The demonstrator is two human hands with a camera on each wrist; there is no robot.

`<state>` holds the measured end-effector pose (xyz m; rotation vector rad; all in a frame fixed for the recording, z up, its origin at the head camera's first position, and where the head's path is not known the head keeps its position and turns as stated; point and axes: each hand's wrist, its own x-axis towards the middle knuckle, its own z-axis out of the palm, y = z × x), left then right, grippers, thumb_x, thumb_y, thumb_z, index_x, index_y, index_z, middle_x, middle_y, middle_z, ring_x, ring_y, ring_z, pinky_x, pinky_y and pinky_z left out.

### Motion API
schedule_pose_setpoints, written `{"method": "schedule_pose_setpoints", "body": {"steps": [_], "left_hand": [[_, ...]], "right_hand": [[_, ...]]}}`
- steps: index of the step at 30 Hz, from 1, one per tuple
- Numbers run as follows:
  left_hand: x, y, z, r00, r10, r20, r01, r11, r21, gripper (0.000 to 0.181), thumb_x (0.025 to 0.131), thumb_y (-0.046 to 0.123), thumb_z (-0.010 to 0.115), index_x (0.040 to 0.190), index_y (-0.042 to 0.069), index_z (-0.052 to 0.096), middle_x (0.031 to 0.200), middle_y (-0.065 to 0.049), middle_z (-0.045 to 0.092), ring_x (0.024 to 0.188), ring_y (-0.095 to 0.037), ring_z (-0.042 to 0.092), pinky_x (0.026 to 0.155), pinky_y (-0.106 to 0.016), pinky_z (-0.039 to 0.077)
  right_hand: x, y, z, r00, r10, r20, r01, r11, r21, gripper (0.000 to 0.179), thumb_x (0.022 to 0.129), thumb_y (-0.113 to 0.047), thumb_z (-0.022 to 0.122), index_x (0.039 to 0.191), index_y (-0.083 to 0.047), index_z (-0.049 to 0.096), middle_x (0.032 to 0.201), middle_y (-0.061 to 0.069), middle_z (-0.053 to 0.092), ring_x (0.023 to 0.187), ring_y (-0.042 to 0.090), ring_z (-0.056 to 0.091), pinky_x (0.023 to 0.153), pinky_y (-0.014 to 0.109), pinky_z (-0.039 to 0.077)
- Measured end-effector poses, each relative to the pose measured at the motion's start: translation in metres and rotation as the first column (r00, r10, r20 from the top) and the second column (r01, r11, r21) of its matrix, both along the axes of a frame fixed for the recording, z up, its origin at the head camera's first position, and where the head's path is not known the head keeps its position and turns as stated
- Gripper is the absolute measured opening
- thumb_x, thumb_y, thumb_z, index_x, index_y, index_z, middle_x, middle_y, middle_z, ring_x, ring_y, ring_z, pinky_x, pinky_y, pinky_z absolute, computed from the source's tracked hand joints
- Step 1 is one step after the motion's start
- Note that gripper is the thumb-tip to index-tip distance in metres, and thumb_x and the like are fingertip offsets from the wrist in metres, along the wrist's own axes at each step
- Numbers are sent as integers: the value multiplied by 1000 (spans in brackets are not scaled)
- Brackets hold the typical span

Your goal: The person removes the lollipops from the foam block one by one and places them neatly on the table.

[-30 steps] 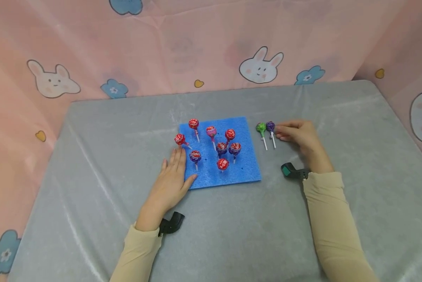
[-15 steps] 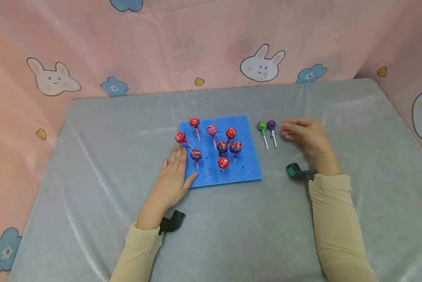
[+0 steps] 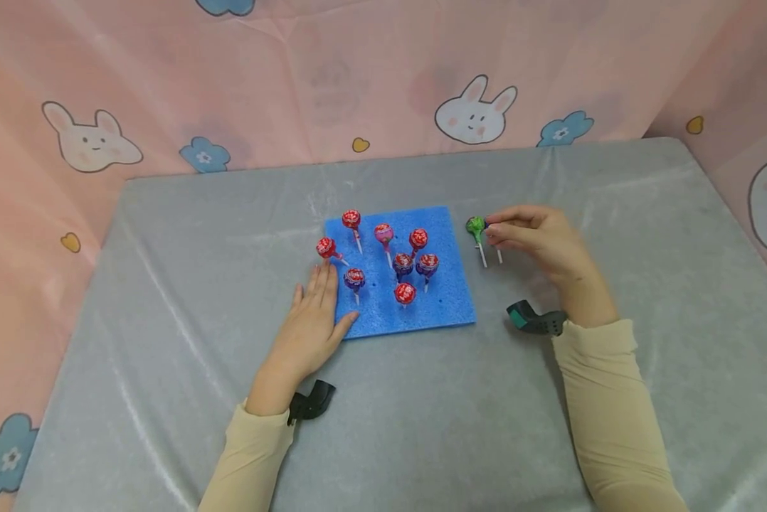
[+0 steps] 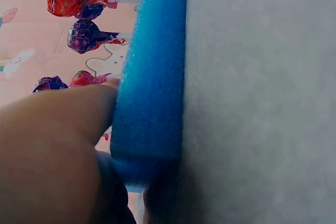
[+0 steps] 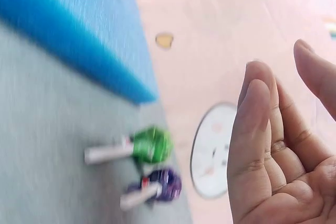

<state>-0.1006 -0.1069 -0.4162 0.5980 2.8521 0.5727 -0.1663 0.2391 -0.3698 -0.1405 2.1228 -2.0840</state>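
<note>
With our right hand [image 3: 543, 245] holding nothing, fingers relaxed, and left hand [image 3: 307, 327] straight-fingered against the blue foam [image 3: 383, 320], we should pinch the purple lollipop [image 5: 169, 184] without nudging the green lollipop [image 3: 476, 226] beside it on the bench [image 3: 422, 412].

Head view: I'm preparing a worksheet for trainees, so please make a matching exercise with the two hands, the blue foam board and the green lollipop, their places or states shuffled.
Column one
1. Left hand
2. Right hand
3. Green lollipop
4. Blue foam board

Column two
A. Lies on the grey cloth
B. Has several lollipops stuck into it
C. At the board's left edge
D. Partly hides the purple lollipop

Pairs: 1-C, 2-D, 3-A, 4-B
</note>
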Motion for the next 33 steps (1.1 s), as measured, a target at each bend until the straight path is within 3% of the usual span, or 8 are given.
{"method": "schedule_pose_setpoints", "body": {"steps": [5, 13, 18, 26, 33], "left_hand": [[0, 0, 1, 1000, 1, 1, -1, 1000, -3, 76, 100, 40, 41, 149, -4, 4, 156, -16, 0, 143, -30, -1, 111, -51, 5], [0, 1, 1, 1000, 5, 5, -5, 1000, -4, 75, 100, 40, 41, 149, -4, 5, 156, -17, 1, 143, -30, 0, 112, -51, 5], [0, 1, 1, 1000, 5, 7, -5, 1000, -8, 74, 100, 40, 40, 149, -4, 5, 156, -17, 1, 143, -29, -1, 112, -51, 5], [0, 0, 2, 1000, 5, 13, -5, 1000, -4, 74, 100, 40, 40, 149, -4, 4, 156, -16, -1, 143, -29, -2, 112, -51, 5], [0, 1, 2, 1000, 5, 14, -5, 1000, -3, 74, 101, 39, 39, 149, -4, 4, 156, -16, -1, 143, -28, -2, 112, -50, 5]], "right_hand": [[4, -15, 6, 996, 79, -35, -78, 997, 29, 12, 86, 1, 66, 95, -2, 72, 87, 3, 71, 76, 14, 68, 71, 24, 54], [12, -38, 15, 979, 181, -95, -162, 971, 174, 11, 86, 0, 65, 97, 2, 69, 84, 3, 70, 77, 15, 67, 71, 26, 53], [18, -50, 19, 972, 225, -75, -207, 959, 194, 21, 84, -2, 69, 99, 12, 65, 85, 6, 69, 76, 19, 65, 72, 26, 54], [25, -65, 23, 957, 290, -25, -279, 939, 203, 22, 84, -5, 71, 101, 8, 66, 88, 9, 71, 81, 21, 68, 75, 30, 54], [29, -74, 24, 942, 335, -2, -331, 929, 165, 21, 84, 4, 66, 102, 13, 63, 89, 14, 70, 83, 22, 69, 76, 33, 54]]}}
